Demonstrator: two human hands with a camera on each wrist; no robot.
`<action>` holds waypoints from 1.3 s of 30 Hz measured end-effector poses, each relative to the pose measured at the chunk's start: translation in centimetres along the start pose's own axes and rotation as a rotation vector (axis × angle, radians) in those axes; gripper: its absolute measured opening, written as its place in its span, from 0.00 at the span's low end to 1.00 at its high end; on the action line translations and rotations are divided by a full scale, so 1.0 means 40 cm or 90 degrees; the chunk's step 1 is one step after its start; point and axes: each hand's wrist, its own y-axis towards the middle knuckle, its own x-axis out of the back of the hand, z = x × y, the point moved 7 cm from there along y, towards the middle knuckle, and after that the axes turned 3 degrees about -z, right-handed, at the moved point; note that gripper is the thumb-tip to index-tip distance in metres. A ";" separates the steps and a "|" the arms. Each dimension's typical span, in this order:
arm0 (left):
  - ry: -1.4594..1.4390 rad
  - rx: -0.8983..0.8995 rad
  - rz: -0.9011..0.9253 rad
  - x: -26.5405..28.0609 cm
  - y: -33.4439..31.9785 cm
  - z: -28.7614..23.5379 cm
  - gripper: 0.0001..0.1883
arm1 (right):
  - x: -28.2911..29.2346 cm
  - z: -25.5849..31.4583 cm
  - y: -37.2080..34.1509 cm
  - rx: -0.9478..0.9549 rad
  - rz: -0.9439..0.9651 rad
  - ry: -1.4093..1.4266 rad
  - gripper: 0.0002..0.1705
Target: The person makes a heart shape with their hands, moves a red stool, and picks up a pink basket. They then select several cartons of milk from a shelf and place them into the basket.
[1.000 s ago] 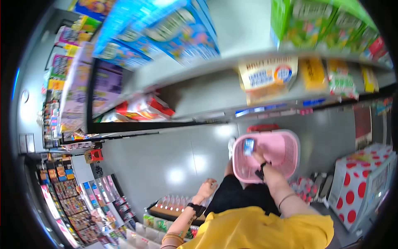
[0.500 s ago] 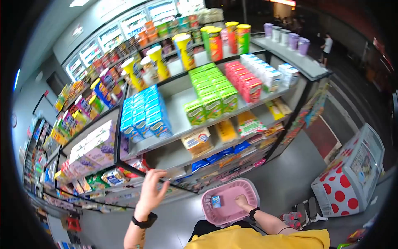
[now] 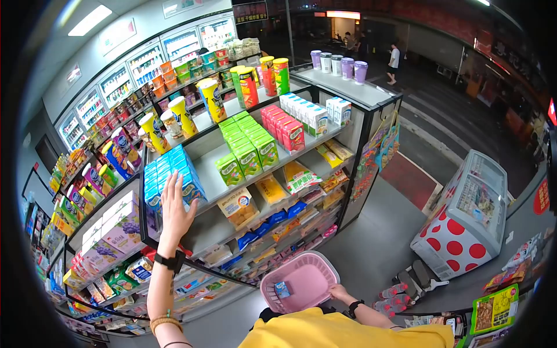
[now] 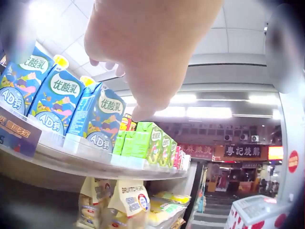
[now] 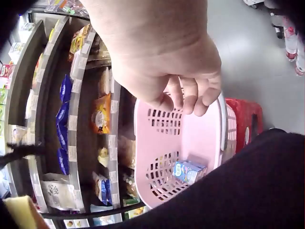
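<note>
The right hand is at the rim of the pink basket, fingers curled; a grip cannot be confirmed. One small blue carton lies inside. The left hand, fingers extended and unloaded, is at the shelved blue packs; green cartons stand beyond.

The basket is pink; the carton inside seems mostly blue; the freezer is white with red spots.
</note>
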 end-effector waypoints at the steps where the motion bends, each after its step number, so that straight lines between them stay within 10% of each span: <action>1: 0.002 -0.005 0.005 -0.023 0.000 0.015 0.41 | 0.005 -0.012 -0.005 -0.012 -0.020 -0.016 0.13; 12: -0.008 -0.030 -0.092 -0.081 -0.027 0.061 0.35 | -0.122 -0.088 0.061 -0.006 0.026 -0.064 0.14; 20: -0.149 -0.057 -0.095 -0.026 -0.080 0.019 0.41 | -0.223 0.324 0.061 0.196 0.113 -0.083 0.18; 24: -0.190 -0.096 -0.075 0.054 -0.133 -0.031 0.39 | -0.234 0.791 -0.201 0.414 0.094 -0.089 0.25; 28: -0.416 -0.058 0.160 0.099 -0.156 -0.123 0.33 | -0.215 1.127 -0.465 0.608 0.079 0.008 0.50; 31: -0.557 -0.070 0.340 0.043 -0.230 -0.180 0.32 | -0.270 1.220 -0.576 0.691 0.381 0.132 0.62; 33: -0.626 -0.103 0.378 0.021 -0.276 -0.223 0.33 | -0.339 1.160 -0.562 0.563 0.579 0.170 0.63; 39: -0.555 -0.181 0.439 0.016 -0.330 -0.267 0.34 | -0.398 1.025 -0.514 0.364 0.563 0.172 0.40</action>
